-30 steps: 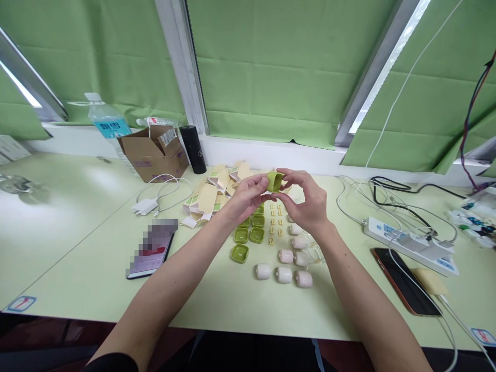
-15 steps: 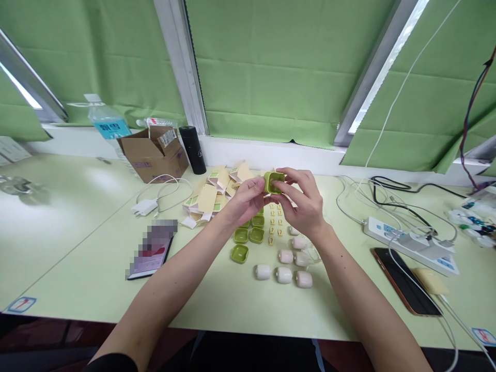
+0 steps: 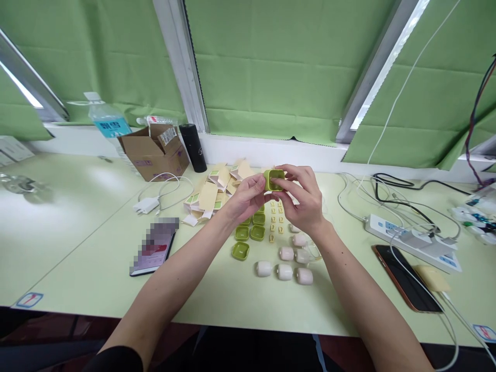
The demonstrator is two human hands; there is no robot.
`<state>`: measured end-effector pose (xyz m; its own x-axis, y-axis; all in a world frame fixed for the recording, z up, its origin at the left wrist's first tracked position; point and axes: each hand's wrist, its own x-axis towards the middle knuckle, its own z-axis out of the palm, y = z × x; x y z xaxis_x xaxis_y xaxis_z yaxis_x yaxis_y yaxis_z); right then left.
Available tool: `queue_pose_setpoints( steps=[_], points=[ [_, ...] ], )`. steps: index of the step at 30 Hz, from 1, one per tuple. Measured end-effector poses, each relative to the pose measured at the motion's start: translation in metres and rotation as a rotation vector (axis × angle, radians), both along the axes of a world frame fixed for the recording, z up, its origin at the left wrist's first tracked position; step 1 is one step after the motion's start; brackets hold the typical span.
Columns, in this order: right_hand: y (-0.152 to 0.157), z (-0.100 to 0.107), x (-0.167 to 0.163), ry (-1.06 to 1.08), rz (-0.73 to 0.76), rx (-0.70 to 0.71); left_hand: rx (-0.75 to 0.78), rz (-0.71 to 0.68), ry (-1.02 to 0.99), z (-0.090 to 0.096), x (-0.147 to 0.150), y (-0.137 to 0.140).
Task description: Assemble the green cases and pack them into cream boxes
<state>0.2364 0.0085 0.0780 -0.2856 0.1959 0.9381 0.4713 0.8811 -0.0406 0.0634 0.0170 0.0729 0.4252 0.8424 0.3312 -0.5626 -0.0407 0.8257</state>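
Both hands hold up a small square green plastic cup (image 3: 268,182) above the table, its hollow side turned toward me. My left hand (image 3: 250,195) grips its left edge between thumb and fingers. My right hand (image 3: 303,195) closes around the right side, with a fingertip inside the hollow. Whether anything small sits in there is hidden. Below lie more green cups (image 3: 241,251) in rows, beside small yellow clip-like pieces (image 3: 272,227) in two columns. Several rounded pale pink-white pieces (image 3: 284,272) lie nearer me, some partly behind my right forearm.
Folded cream cartons (image 3: 207,197) are piled behind my left hand. A cardboard box (image 3: 155,155), black flask (image 3: 192,148) and large bottle (image 3: 110,124) stand at the back left. One phone (image 3: 158,248) lies left; another phone (image 3: 406,279), a power strip (image 3: 414,243) and cables lie right.
My hands keep holding the green cup in nearly the same place; the fingers of my right hand have shifted slightly on it. The view has moved a little.
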Motion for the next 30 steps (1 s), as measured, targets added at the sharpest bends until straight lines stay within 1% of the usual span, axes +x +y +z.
queue_pose_setpoints(
  steps=[5, 12, 18, 25, 28, 30],
  points=[
    [0.000, -0.002, 0.000, 0.012, -0.008, -0.039, -0.014, 0.024, -0.007, -0.001, 0.001, 0.000],
    [0.001, -0.003, 0.000, 0.011, -0.042, -0.037, -0.003, 0.032, -0.010, -0.002, 0.002, 0.001],
    [0.001, -0.003, -0.001, 0.031, -0.016, -0.041, 0.000, 0.023, 0.002, 0.000, 0.002, 0.000],
    [0.001, 0.000, 0.000, -0.014, -0.037, -0.151, 0.000, 0.040, -0.001, -0.001, 0.002, 0.000],
    [-0.005, 0.006, -0.002, -0.008, -0.089, -0.116, 0.031, 0.066, -0.013, 0.002, 0.001, 0.000],
    [-0.014, 0.008, -0.004, 0.043, -0.135, -0.080, 0.049, 0.108, -0.031, 0.004, -0.002, 0.001]
  ],
)
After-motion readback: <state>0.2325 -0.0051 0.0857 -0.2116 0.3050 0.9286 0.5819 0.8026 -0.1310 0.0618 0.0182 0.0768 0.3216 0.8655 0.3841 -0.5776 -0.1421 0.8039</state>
